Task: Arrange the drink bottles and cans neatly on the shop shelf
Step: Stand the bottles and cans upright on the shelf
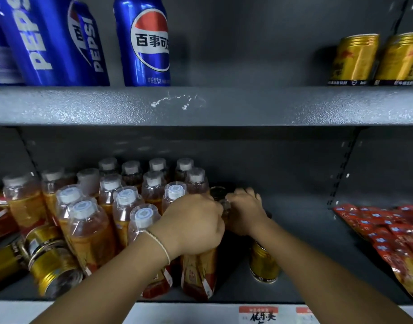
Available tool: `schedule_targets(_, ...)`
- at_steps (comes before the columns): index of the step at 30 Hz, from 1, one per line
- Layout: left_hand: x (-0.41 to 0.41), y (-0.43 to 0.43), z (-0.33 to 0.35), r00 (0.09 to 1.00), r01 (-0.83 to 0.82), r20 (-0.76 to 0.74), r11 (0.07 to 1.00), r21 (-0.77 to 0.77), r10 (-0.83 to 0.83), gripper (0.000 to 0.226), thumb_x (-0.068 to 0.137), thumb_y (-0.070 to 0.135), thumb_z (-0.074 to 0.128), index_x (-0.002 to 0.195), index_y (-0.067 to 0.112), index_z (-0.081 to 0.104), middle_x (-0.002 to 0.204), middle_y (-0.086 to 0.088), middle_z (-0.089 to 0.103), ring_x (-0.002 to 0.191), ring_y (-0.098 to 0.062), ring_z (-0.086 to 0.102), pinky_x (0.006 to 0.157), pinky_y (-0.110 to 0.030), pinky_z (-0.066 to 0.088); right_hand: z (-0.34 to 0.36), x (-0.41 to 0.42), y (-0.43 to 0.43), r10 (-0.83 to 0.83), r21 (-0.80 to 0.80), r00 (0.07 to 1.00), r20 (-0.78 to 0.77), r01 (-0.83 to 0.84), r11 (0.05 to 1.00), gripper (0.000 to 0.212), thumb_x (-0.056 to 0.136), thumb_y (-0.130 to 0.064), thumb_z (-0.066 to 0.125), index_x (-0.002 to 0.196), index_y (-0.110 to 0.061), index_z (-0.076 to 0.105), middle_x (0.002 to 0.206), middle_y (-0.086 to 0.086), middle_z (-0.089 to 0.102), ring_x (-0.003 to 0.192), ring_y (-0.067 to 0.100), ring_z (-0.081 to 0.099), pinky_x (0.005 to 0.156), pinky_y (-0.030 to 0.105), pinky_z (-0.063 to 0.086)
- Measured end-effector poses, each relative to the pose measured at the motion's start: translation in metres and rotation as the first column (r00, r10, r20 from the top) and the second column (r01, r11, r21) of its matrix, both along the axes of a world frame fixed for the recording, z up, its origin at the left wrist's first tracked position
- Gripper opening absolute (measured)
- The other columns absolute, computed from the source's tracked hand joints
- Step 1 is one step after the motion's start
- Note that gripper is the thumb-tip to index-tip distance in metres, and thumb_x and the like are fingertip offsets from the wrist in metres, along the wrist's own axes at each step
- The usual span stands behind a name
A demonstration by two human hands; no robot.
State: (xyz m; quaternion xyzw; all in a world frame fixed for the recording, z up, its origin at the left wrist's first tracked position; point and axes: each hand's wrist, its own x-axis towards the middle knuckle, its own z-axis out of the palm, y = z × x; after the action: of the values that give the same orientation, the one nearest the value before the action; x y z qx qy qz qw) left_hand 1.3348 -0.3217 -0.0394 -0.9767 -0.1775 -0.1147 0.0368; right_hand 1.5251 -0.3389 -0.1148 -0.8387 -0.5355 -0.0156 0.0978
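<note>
Left hand (191,226) grips upright bottle (199,273); right hand (245,212) curled.

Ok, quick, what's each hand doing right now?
Left hand: grip closed over the top of a tea bottle.
Right hand: curled, but whether it holds anything cannot be told.

Lower right of the frame there's a pile of shiny red and gold foil snack packets (383,232). Along the bottom edge, red-and-white paper price tags (258,314). Right of centre, a slotted dark metal upright (341,174).
</note>
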Motion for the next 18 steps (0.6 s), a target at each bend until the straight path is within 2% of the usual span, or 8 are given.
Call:
schedule_targets(5,0.0054,0.0031,0.0005,0.999,0.014,-0.045,1.000,-0.007,-0.015,0.033,0.095,0.034,0.039,0.101,0.017,0.067,0.101,0.000,0.063,0.090,-0.017,0.059,0.080,-0.035,0.051,-0.0043,0.0004,0.0010,-0.008,0.058,1.000,0.017,0.007,0.998,0.070,0.070,-0.057,0.072,0.124,-0.016,0.054,0.127,0.006,0.052,0.124,0.030,0.037,0.103,0.039,0.032)
schedule_targets(10,0.0074,0.0066,-0.0018,0.999,0.035,-0.039,0.999,-0.017,-0.036,0.035,0.095,0.034,0.038,0.104,0.018,0.068,0.101,0.002,0.064,0.091,-0.016,0.060,0.080,-0.034,0.051,-0.0084,0.0028,0.0027,-0.005,0.047,0.999,0.047,0.002,0.999,0.073,0.071,-0.055,0.074,0.128,-0.014,0.051,0.132,0.011,0.044,0.125,0.033,0.034,0.107,0.040,0.032)
schedule_targets(13,0.0084,0.0056,-0.0037,0.999,0.042,0.013,0.999,0.002,-0.042,0.031,0.093,0.035,0.040,0.089,0.019,0.066,0.089,0.004,0.062,0.080,-0.014,0.058,0.071,-0.032,0.050,-0.0092,0.0029,0.0053,0.001,0.040,0.999,0.054,-0.003,0.999,0.070,0.072,-0.053,0.073,0.126,-0.013,0.051,0.131,0.012,0.043,0.124,0.034,0.034,0.106,0.041,0.032)
schedule_targets(16,0.0088,0.0002,-0.0066,0.994,0.016,0.104,1.000,0.025,-0.018,0.032,0.084,0.040,0.036,0.069,0.019,0.055,0.073,0.004,0.054,0.066,-0.014,0.053,0.056,-0.026,0.043,-0.0085,0.0034,0.0065,0.007,0.020,0.999,0.036,-0.008,1.000,0.067,0.076,-0.050,0.070,0.127,-0.012,0.049,0.133,0.012,0.041,0.125,0.034,0.033,0.107,0.042,0.032)
schedule_targets(18,0.0082,-0.0031,-0.0083,0.986,-0.010,0.168,1.000,0.004,0.009,0.031,0.078,0.040,0.034,0.063,0.019,0.052,0.068,0.004,0.051,0.063,-0.014,0.052,0.054,-0.027,0.041,-0.0076,0.0031,0.0063,0.014,0.010,0.999,0.036,-0.015,1.000,0.069,0.077,-0.051,0.070,0.130,-0.012,0.047,0.135,0.013,0.040,0.126,0.034,0.033,0.108,0.043,0.032)
